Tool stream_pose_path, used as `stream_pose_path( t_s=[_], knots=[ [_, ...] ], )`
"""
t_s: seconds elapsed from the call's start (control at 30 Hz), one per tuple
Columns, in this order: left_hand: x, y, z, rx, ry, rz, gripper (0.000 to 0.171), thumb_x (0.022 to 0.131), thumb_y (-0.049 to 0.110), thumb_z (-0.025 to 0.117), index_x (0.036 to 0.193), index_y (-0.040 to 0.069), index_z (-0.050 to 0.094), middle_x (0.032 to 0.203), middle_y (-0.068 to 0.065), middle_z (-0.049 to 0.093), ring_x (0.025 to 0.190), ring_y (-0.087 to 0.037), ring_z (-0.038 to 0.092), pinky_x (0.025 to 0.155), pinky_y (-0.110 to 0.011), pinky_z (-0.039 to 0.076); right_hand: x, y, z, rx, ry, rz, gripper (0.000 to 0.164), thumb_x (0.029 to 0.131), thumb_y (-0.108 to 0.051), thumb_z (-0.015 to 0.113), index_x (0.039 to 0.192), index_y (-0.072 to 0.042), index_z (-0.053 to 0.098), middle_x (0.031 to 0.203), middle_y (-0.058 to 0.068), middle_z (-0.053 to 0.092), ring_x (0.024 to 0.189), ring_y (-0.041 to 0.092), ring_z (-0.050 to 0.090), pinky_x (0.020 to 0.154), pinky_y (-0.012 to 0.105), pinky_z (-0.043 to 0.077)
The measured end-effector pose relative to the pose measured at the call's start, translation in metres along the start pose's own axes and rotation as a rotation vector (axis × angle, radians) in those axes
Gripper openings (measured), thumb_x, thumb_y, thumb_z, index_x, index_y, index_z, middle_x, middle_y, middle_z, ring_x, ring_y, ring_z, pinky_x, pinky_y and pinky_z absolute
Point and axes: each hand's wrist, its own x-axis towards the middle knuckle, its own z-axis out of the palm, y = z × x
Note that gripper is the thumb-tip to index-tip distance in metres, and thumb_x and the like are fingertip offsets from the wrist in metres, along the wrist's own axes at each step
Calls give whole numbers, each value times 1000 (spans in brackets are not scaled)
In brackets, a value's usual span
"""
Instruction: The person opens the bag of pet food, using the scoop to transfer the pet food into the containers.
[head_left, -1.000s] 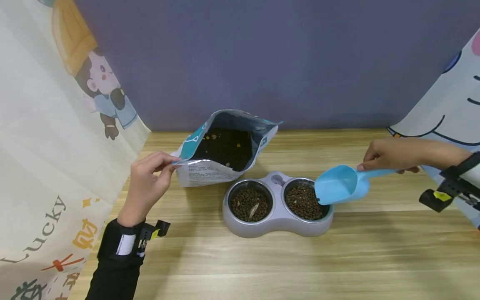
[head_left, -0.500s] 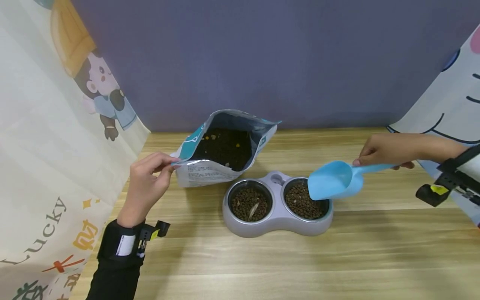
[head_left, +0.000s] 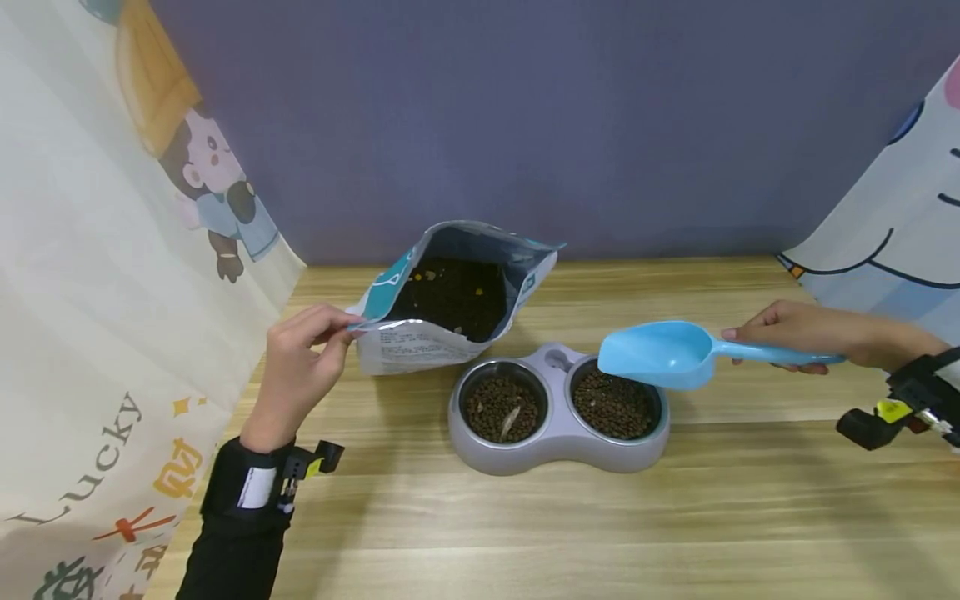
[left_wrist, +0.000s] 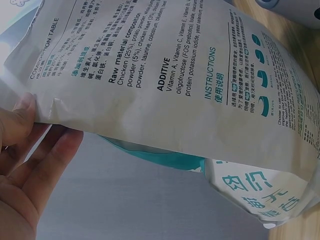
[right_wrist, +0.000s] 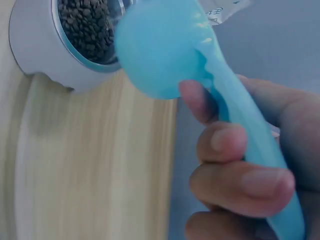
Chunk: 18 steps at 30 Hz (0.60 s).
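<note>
My left hand (head_left: 306, 371) pinches the left corner of an open foil bag (head_left: 412, 346) between thumb and fingers. Dark kibble with a few yellow bits lies inside the bag, and printed text covers its side in the left wrist view. My right hand (head_left: 806, 333) grips the handle of a light blue scoop (head_left: 663, 354), fingers curled round it in the right wrist view. Held above the right bowl, the scoop shows an empty hollow. Below it, a grey double pet bowl (head_left: 558, 437) holds brown kibble in both steel dishes; the scoop hides part of the right dish's back rim.
The bag and double bowl stand on a wood-grain table (head_left: 570, 533). A dark blue-grey backdrop (head_left: 517, 125) rises behind them. A printed cloth (head_left: 82, 308) hangs at the left, and another printed cloth (head_left: 911, 225) is at the right.
The scoop has moved left over the right bowl and turned from tipped down to nearly level, its hollow facing up. My left hand and the bag have stayed in place.
</note>
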Motion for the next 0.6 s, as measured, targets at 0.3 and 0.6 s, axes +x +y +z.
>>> stream_pose_path(
  t_s=[0.3, 0.6],
  knots=[
    [1, 0, 0, 6, -5, 2, 24, 71, -25, 64, 80, -4, 69, 78, -10, 69, 66, -18, 62, 68, -9, 48, 2, 28, 17, 257, 41, 5, 40, 104, -35, 35, 109, -5, 63, 60, 2, 49, 43, 10, 43, 39, 30, 42],
    [0, 0, 0, -6, 5, 8, 24, 70, -26, 63, 78, -4, 68, 76, -10, 68, 68, -19, 63, 70, -11, 50, 8, 41, 41, 488, 188, -91, 35, 105, -35, 33, 98, -11, 58, 67, 6, 55, 50, 12, 49, 44, 30, 45]
  ],
)
